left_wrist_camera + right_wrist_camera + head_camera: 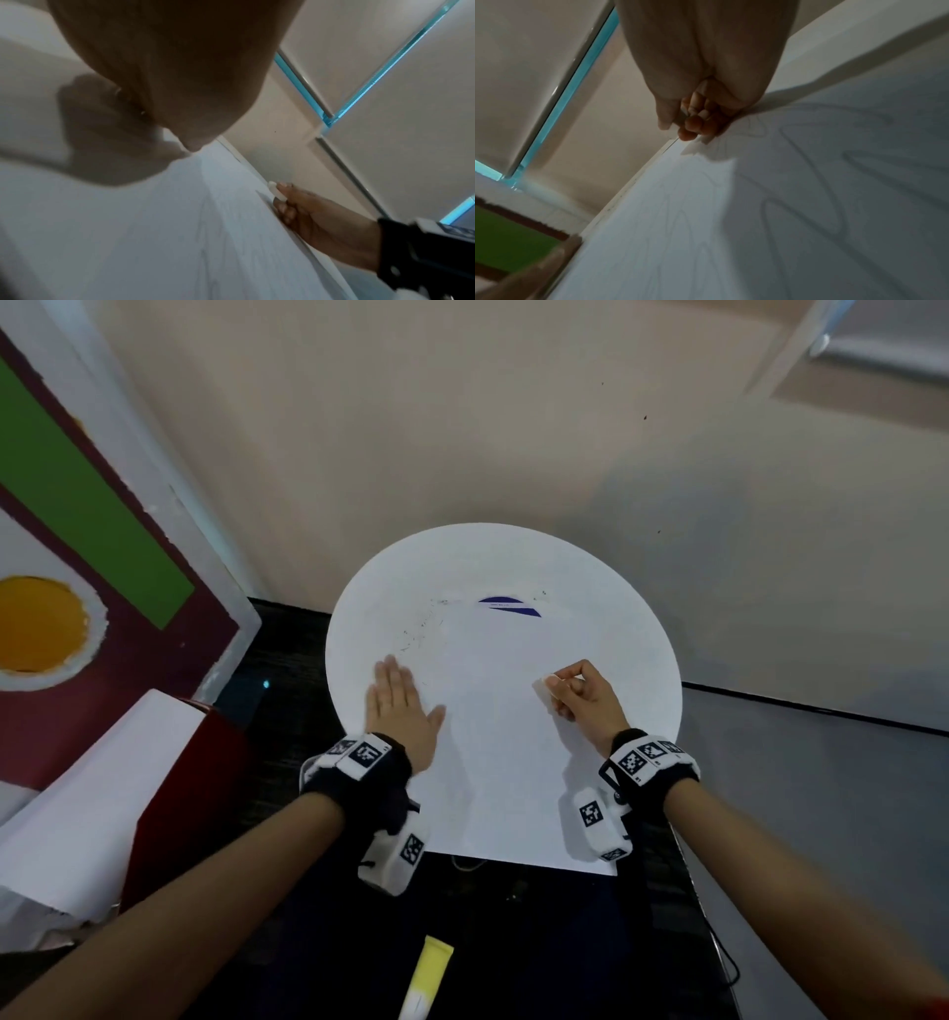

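Right hand (585, 698) is closed in a pinch. Thumb and curled fingers clamp a small white block eraser (544, 686), which sticks out of the fingertips toward the left, just right of centre in the head view. In the left wrist view the eraser (276, 190) appears to stand with its lower edge on the large white paper sheet (503, 773). A short grip close to the working end probably lets the hand bear down without bending the block.

Left hand (400, 706) lies palm down, left of centre, on the left margin of the sheet. Its fingers are straight and together, the thumb is spread, and it grasps nothing. A flat palm most likely anchors the paper against the drag of rubbing, so the sheet neither slides nor creases.

The sheet rests on a round white table top (662, 660). Its near corner appears to run past the rim at lower centre. The right wrist view shows faint grey looping pencil lines (808, 172) across the paper, with the pinch at their upper end. These lines are judged to be what is being erased.

Dark specks (421, 629) scattered above the left hand are probably rubbings. A dark blue curved shape (508, 607) shows at the far edge of the sheet. A pale yellow tube (429, 978) lies at bottom centre, well apart from both hands.
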The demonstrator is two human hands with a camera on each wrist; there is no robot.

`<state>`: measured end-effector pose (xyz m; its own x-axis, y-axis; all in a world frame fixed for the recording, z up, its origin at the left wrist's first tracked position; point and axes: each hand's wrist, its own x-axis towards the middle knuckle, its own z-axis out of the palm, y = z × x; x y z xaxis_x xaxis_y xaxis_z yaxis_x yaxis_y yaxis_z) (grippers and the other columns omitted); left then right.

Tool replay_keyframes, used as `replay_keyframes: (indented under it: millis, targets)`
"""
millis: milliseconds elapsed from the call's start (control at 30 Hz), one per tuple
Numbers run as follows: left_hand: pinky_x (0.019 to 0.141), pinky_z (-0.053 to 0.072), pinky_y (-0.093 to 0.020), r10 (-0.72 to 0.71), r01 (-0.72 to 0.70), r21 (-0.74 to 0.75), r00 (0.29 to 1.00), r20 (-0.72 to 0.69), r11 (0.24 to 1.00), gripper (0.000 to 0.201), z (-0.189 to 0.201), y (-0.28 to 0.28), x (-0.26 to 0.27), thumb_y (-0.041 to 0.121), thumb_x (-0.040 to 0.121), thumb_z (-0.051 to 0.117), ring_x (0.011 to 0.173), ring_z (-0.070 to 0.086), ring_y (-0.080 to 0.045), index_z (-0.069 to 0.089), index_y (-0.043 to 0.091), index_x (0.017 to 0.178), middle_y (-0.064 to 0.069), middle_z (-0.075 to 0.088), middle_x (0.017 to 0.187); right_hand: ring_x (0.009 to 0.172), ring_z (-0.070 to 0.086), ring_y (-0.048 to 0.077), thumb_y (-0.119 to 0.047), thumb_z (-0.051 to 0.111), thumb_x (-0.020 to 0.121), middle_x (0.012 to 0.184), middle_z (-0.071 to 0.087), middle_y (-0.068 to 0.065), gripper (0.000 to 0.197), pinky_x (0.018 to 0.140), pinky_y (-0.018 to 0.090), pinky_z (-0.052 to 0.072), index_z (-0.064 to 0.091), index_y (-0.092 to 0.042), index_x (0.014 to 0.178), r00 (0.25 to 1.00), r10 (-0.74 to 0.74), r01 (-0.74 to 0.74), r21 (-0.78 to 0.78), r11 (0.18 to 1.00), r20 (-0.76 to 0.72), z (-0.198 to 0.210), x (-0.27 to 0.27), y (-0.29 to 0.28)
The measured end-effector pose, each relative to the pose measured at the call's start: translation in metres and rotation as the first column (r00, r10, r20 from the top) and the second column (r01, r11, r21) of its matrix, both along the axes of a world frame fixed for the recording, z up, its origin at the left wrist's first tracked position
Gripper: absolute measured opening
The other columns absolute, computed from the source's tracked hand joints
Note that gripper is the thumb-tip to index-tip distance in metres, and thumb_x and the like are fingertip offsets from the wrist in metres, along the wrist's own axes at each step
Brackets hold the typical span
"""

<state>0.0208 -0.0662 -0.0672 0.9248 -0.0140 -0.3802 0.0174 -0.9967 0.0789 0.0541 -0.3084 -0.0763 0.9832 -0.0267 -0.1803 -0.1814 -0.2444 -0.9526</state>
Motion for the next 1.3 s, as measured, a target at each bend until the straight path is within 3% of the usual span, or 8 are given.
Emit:
replay_keyframes:
  millis: [200,367,467,667,800,967,1133,1300]
  targets:
    - [0.120,-0.008,-0.042,-0.485,0.495,-0.171,0.869,0.100,0.852,0.085,0.003,-0.013,0.015,0.065,0.094,0.018,0.144,-0.026,-0.019,-0.018,0.014,0.151,0.001,-0.029,0.156,0.053,0.047,0.019,-0.009,0.066,0.088,0.061,0.054,0.010,0.015,0.052,0.021,0.042,0.051,-0.009,0.082,0.969,0.242,-0.245,-0.071,0.967,-0.048,0.013,0.004,0.016]
    - [0.117,-0.013,-0.042,-0.487,0.479,-0.166,0.874,-0.006,0.862,0.106,-0.006,-0.014,0.029,0.077,0.083,0.037,0.144,-0.025,-0.012,-0.017,0.017,0.152,0.008,-0.029,0.156,0.052,0.038,0.012,-0.011,0.069,0.083,0.057,0.045,-0.002,0.025,0.054,0.021,0.036,0.048,-0.017,0.073,0.896,0.444,-0.414,-0.390,0.822,-0.016,0.017,0.007,0.035]
    - [0.118,-0.012,-0.043,-0.481,0.477,-0.170,0.876,0.022,0.862,0.109,-0.009,-0.014,0.030,0.078,0.081,0.040,0.145,-0.023,-0.013,-0.015,0.017,0.153,0.008,-0.026,0.157,0.053,0.038,0.014,-0.009,0.070,0.081,0.059,0.046,0.003,0.030,0.053,0.025,0.038,0.045,-0.016,0.066,0.804,0.582,-0.586,-0.327,0.741,-0.122,0.023,0.000,0.030]
    - [0.117,-0.012,-0.043,-0.472,0.470,-0.194,0.881,0.040,0.861,0.106,-0.010,-0.014,0.032,0.078,0.080,0.044,0.146,-0.022,-0.013,-0.012,0.024,0.154,0.009,-0.024,0.158,0.052,0.038,0.009,-0.010,0.069,0.082,0.057,0.046,-0.004,0.026,0.054,0.021,0.035,0.047,-0.015,0.068,0.897,0.441,-0.401,-0.412,0.818,0.004,0.024,0.018,0.036]
    - [0.118,-0.012,-0.043,-0.465,0.465,-0.202,0.884,0.050,0.862,0.107,-0.011,-0.014,0.031,0.077,0.080,0.045,0.146,-0.021,-0.013,-0.012,0.024,0.154,0.010,-0.024,0.158,0.049,0.038,0.007,-0.006,0.069,0.082,0.060,0.047,0.003,0.028,0.050,0.016,0.037,0.044,-0.009,0.068,0.794,0.593,-0.602,-0.309,0.736,-0.132,0.026,0.002,0.029]
    - [0.117,-0.012,-0.043,-0.468,0.468,-0.188,0.883,0.047,0.864,0.107,-0.010,-0.014,0.032,0.078,0.080,0.044,0.146,-0.022,-0.013,-0.012,0.025,0.154,0.010,-0.025,0.158,0.052,0.040,0.006,-0.013,0.070,0.082,0.060,0.052,-0.001,0.020,0.055,0.020,0.037,0.052,-0.012,0.072,0.878,0.478,-0.436,-0.421,0.795,-0.007,0.022,0.016,0.027]
    - [0.117,-0.011,-0.046,-0.461,0.463,-0.190,0.886,0.055,0.866,0.108,-0.010,-0.015,0.032,0.080,0.077,0.047,0.146,-0.021,-0.015,-0.010,0.029,0.153,0.009,-0.025,0.158,0.051,0.039,0.005,-0.011,0.069,0.081,0.059,0.048,-0.007,0.026,0.053,0.019,0.037,0.047,-0.008,0.069,0.789,0.604,-0.597,-0.375,0.709,-0.115,0.023,-0.002,0.022]
    - [0.116,-0.014,-0.051,-0.478,0.477,-0.179,0.877,0.040,0.860,0.111,-0.011,-0.028,0.028,0.085,0.070,0.049,0.145,-0.026,-0.021,-0.006,0.035,0.153,0.012,-0.025,0.158,0.052,0.042,0.005,-0.015,0.068,0.084,0.063,0.058,-0.004,0.021,0.056,0.020,0.037,0.051,-0.010,0.073,0.852,0.523,-0.481,-0.429,0.765,-0.023,0.019,0.008,0.024]
